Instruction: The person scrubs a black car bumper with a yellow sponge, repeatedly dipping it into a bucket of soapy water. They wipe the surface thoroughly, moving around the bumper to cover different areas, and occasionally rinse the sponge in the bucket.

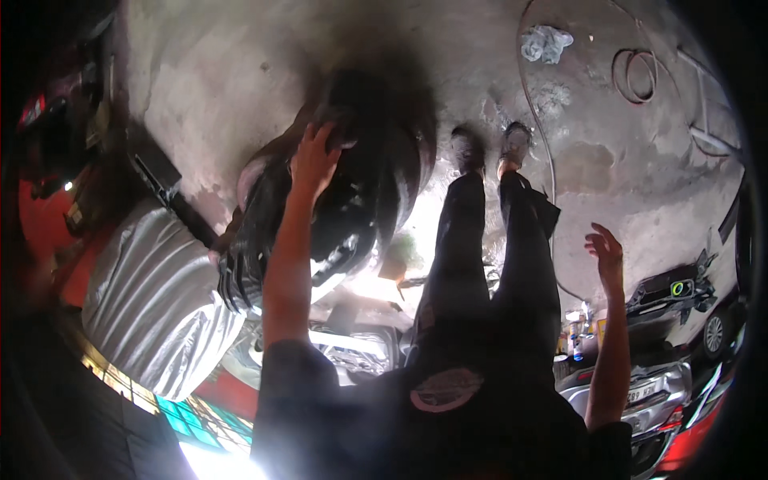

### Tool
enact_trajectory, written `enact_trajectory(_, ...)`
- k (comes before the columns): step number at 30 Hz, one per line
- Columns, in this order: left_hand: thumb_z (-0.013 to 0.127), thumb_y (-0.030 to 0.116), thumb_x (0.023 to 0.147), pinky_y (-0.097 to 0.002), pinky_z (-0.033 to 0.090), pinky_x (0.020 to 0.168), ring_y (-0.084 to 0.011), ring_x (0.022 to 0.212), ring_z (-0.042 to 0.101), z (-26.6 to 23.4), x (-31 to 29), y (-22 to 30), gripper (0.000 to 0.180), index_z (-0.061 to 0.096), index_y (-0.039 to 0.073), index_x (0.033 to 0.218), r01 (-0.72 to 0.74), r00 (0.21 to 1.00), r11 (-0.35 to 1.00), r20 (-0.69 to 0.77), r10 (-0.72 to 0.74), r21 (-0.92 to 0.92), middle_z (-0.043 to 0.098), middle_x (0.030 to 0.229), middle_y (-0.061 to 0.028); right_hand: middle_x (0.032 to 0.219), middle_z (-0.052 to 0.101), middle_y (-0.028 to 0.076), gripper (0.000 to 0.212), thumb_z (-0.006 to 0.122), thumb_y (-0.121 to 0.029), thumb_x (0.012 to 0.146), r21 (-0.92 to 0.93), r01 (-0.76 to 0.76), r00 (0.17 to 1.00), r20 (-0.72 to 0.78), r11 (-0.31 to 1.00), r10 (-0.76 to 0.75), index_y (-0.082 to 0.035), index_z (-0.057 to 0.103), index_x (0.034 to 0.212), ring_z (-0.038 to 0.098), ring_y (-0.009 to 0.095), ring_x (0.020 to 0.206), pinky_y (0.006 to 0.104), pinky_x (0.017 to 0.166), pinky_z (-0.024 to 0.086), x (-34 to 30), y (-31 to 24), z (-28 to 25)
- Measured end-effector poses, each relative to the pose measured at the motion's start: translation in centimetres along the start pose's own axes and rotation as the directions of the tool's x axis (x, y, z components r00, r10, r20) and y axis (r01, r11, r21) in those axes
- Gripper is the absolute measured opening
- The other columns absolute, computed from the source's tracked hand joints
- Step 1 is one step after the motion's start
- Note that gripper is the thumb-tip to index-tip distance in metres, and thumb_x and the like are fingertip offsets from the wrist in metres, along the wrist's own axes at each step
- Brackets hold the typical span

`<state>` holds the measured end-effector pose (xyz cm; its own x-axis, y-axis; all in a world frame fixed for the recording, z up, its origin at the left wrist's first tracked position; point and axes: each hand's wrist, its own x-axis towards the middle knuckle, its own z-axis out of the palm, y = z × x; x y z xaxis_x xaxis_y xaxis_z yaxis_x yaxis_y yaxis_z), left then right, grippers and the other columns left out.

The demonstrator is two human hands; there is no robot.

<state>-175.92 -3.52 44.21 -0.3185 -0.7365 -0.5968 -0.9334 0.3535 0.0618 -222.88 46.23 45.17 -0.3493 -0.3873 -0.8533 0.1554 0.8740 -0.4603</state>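
Observation:
My left hand (315,162) reaches forward, fingers spread, over the top of a large black, glossy, rounded thing (352,204). It seems to rest on it, though contact is hard to judge. Shadow and blur keep me from telling what kind of thing this is; its lower left side shows black ridges. Out to the right, my right hand (606,252) hangs in the air above the concrete floor, fingers apart and holding nothing. My legs (524,240) in dark trousers stand between the two hands.
At left lies a silver pleated cover (152,296). A thin hose (546,136) runs along the floor, with a coil (636,76) at far right. Crumpled plastic (546,43) lies ahead. Bottles (576,340), a dark car part (660,292) and a silver car (640,396) are at right.

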Motion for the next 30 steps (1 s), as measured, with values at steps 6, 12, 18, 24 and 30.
enact_trajectory(6,0.061,0.042,0.097,-0.0555,0.047,0.111,-0.0423,0.135,0.055,8.7,21.4,-1.7,0.046,0.065,0.028,0.141,-0.2,0.962,0.964,0.222,0.16,0.174,0.053,0.154,-0.0122,0.106,0.073,0.006,0.043,0.061,-0.027,0.103,0.012,-0.296,0.95,-0.097,0.955,0.296,-0.008,0.063,0.142,0.068,0.014,0.086,0.029,0.077,0.055,-1.5,13.7,-4.3)
enact_trajectory(12,0.062,0.039,0.098,-0.0607,0.046,0.108,-0.039,0.138,0.052,10.0,22.0,-1.2,0.04,0.068,0.024,0.134,-0.284,0.926,0.887,0.344,0.155,0.364,0.057,0.149,-0.0104,0.109,0.073,0.012,0.043,0.06,-0.027,0.105,-0.068,-0.311,0.95,0.0,0.948,0.312,-0.004,0.061,0.142,0.07,0.017,0.094,0.0338,0.084,0.058,-4.4,15.0,-3.0)
enact_trajectory(18,0.077,0.016,0.083,-0.0656,0.035,0.116,-0.0371,0.147,0.041,-0.8,1.6,4.4,0.052,0.068,0.028,0.133,-0.513,0.846,0.825,0.304,0.438,0.237,0.051,0.152,-0.0057,0.111,0.073,0.011,0.043,0.059,-0.029,0.107,0.034,-0.211,0.977,-0.013,0.977,0.211,-0.005,0.061,0.142,0.07,0.018,0.095,0.0348,0.086,0.058,0.1,10.5,1.4)
enact_trajectory(24,0.079,0.026,0.077,-0.0773,0.017,0.12,-0.0447,0.157,0.025,-0.8,-11.0,4.5,0.061,0.067,0.03,0.137,-0.456,0.883,0.831,0.277,0.379,0.318,0.041,0.163,-0.0097,0.109,0.073,0.008,0.042,0.058,-0.03,0.108,0.117,-0.064,0.998,0.032,0.991,0.061,-0.005,0.062,0.141,0.069,0.017,0.094,0.0353,0.089,0.056,2.1,6.8,5.3)
enact_trajectory(30,0.072,0.037,0.09,-0.0815,0.029,0.111,-0.043,0.148,0.039,8.2,9.3,7.3,0.049,0.065,0.023,0.137,-0.521,0.849,0.661,0.414,0.33,0.54,0.051,0.153,-0.012,0.107,0.073,0.009,0.04,0.058,-0.025,0.107,0.104,-0.21,0.978,0.007,0.972,0.21,-0.004,0.063,0.141,0.07,0.017,0.096,0.0351,0.092,0.057,-0.4,11.4,4.7)
